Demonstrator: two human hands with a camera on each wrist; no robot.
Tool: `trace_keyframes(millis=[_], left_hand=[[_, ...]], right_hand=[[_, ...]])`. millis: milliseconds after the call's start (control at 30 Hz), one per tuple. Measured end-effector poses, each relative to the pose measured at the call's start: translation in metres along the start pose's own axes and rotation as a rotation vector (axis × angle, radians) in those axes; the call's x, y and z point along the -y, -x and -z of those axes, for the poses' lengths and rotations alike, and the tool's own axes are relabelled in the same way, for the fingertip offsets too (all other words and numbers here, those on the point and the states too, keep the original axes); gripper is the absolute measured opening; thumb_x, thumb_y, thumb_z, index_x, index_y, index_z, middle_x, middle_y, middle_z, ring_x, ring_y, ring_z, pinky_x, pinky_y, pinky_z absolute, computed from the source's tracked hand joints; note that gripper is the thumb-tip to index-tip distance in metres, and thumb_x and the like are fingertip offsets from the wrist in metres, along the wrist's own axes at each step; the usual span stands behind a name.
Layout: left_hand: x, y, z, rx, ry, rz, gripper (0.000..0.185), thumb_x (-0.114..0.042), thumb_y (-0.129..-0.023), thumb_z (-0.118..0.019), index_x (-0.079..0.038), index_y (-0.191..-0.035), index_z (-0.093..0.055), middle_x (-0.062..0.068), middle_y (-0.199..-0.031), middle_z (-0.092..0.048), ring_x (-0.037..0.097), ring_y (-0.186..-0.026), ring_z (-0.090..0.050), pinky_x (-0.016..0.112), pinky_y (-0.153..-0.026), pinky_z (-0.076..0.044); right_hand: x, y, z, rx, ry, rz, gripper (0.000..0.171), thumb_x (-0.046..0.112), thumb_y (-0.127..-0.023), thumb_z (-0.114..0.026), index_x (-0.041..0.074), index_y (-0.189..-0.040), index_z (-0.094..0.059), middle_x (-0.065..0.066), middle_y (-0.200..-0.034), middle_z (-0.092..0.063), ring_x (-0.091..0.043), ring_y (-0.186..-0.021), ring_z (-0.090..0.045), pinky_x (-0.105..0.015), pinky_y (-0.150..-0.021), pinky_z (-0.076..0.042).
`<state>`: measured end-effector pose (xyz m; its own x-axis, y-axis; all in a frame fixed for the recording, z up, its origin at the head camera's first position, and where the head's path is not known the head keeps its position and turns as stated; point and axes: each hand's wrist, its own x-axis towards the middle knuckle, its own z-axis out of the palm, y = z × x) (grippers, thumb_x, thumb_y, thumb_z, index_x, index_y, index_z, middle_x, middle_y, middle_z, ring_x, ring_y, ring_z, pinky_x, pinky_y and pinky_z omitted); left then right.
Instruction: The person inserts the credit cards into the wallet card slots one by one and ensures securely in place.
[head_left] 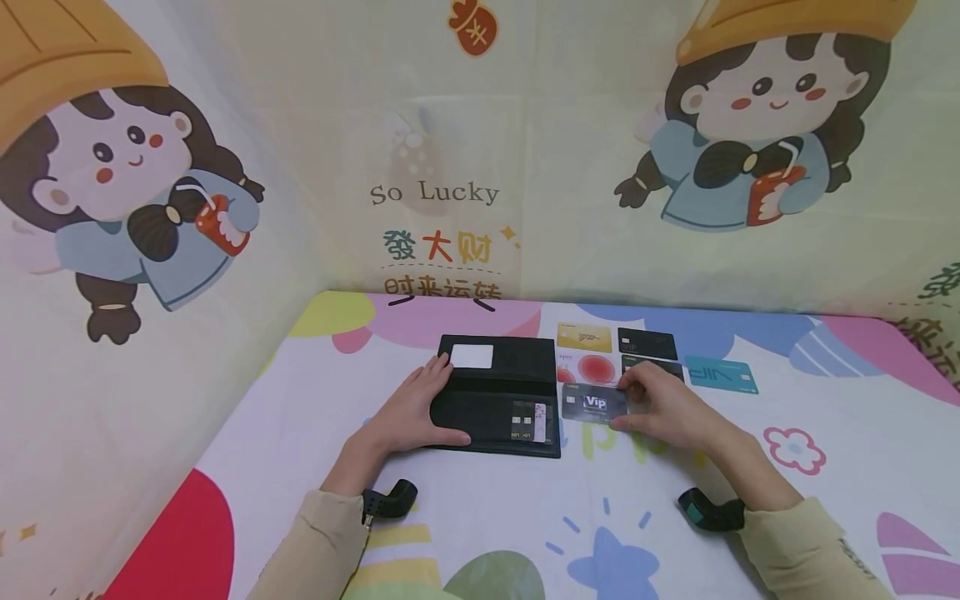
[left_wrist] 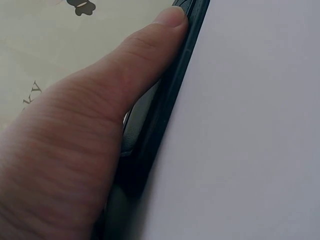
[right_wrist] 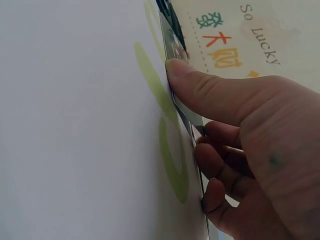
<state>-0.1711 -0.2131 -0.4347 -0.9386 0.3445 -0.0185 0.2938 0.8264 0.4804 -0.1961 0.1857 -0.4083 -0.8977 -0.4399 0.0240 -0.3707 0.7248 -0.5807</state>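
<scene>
Centre of frame: left hand (head_left: 415,408) lies flat on the open black wallet (head_left: 501,393), already holding cards; right hand (head_left: 663,406) pinches the VIP card (head_left: 593,404) beside it; five cards (head_left: 649,354) remain on the bench (head_left: 525,517)

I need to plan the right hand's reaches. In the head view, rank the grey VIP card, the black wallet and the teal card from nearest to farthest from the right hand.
1. Grey VIP card: pinched by the right hand.
2. Black wallet: just left of that card.
3. Teal card: farther back, to the right.
</scene>
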Motion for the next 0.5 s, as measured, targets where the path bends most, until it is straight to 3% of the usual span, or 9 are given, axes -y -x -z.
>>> trace_keyframes(millis=[500], left_hand=[[-0.0009,0.0014,0.0008,0.001,0.009,0.01,0.122,-0.069,-0.07,-0.079,-0.008,-0.16,-0.025,0.004,-0.169,-0.01,0.023,-0.154,-0.006,0.047,-0.123,-0.009]], right_hand=[[-0.0008,0.0016,-0.0004,0.001,-0.008,0.051,0.057,0.027,-0.079,-0.089,0.005,-0.125,-0.063,-0.002,-0.107,-0.062,-0.02,-0.092,-0.055,-0.033,-0.082,-0.054]])
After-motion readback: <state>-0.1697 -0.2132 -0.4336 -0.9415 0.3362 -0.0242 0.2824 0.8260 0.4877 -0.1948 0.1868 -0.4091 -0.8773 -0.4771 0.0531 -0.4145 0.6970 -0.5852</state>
